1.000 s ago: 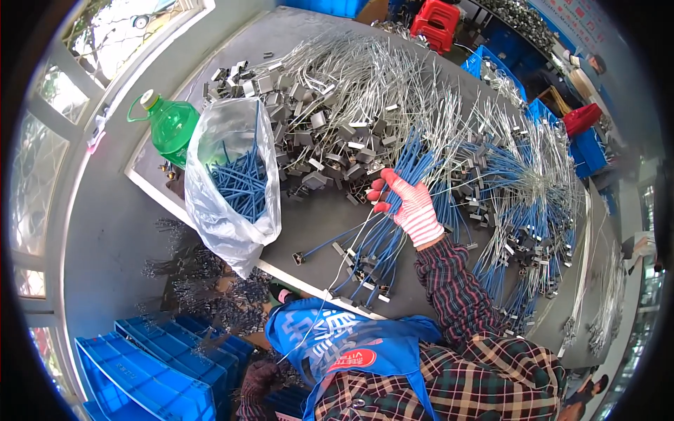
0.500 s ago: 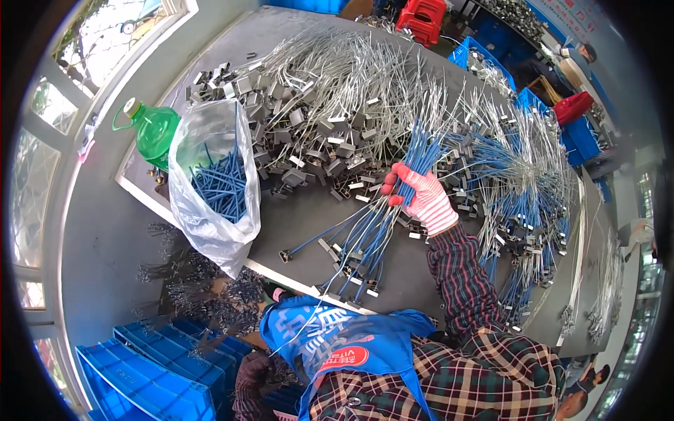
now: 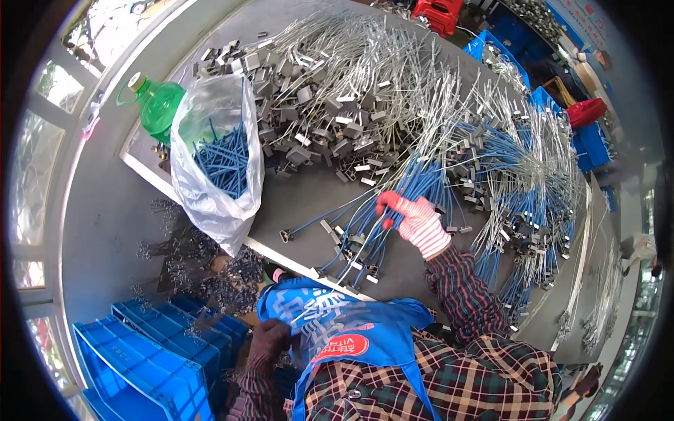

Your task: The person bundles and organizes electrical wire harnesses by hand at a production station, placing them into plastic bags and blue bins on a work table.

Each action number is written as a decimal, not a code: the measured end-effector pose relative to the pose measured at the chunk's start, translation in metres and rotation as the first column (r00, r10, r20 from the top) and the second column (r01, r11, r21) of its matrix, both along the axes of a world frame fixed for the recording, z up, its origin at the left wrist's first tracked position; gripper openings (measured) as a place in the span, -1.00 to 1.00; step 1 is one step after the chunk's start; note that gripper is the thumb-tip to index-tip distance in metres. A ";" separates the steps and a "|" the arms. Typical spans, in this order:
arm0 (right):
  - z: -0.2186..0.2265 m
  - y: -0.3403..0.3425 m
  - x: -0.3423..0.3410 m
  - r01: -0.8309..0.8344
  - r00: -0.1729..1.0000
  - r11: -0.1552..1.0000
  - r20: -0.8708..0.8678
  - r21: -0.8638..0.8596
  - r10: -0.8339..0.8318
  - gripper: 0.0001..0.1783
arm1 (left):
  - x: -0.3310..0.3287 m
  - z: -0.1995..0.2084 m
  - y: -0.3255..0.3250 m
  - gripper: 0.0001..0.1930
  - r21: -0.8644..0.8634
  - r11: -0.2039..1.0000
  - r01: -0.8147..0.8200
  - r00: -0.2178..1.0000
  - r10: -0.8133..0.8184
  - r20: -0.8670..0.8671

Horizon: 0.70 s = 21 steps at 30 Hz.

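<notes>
Raised since the earlier frame, the left hand (image 3: pixel 272 337) shows at lower left-centre, its grip unreadable. At centre, the right hand's (image 3: pixel 417 223) grip is closed around blue wires (image 3: pixel 423 181). Left of centre, a translucent bag (image 3: pixel 219 216) holds blue tubes (image 3: pixel 229 165); upper left, a green bottle (image 3: pixel 159 107).

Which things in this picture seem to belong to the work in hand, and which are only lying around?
Likely in the work:
- blue-sleeved wires, at the right hand
- grey connector pieces with silvery wires
- blue tubes in the clear bag

Apparently just lying around:
- green bottle
- red plastic stool
</notes>
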State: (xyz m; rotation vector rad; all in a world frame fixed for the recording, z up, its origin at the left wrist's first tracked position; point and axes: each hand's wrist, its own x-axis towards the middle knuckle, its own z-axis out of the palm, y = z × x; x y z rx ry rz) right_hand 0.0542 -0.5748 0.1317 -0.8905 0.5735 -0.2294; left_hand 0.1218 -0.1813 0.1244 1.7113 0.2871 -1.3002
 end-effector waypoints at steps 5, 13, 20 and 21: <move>-0.004 0.056 -0.004 0.012 0.996 1.000 -0.084 -0.017 -0.013 -0.72 | 0.009 0.006 -0.087 -0.81 -0.157 0.951 0.265 0.786 -0.118 0.607; -0.013 0.094 0.000 -0.030 0.985 0.980 -0.172 -0.197 -0.005 -0.88 | 0.014 0.015 -0.200 -0.56 -0.083 0.931 0.356 0.445 -0.091 0.891; 0.015 0.046 -0.010 -0.393 0.867 0.713 -0.493 -0.581 0.076 -0.82 | 0.042 0.018 -0.216 -0.34 -0.066 0.881 0.469 0.556 -0.236 0.797; 0.027 0.043 -0.007 -0.474 0.793 0.710 -0.603 -0.521 0.087 -0.80 | 0.053 0.018 -0.213 -0.32 -0.116 0.905 0.409 0.583 -0.161 0.796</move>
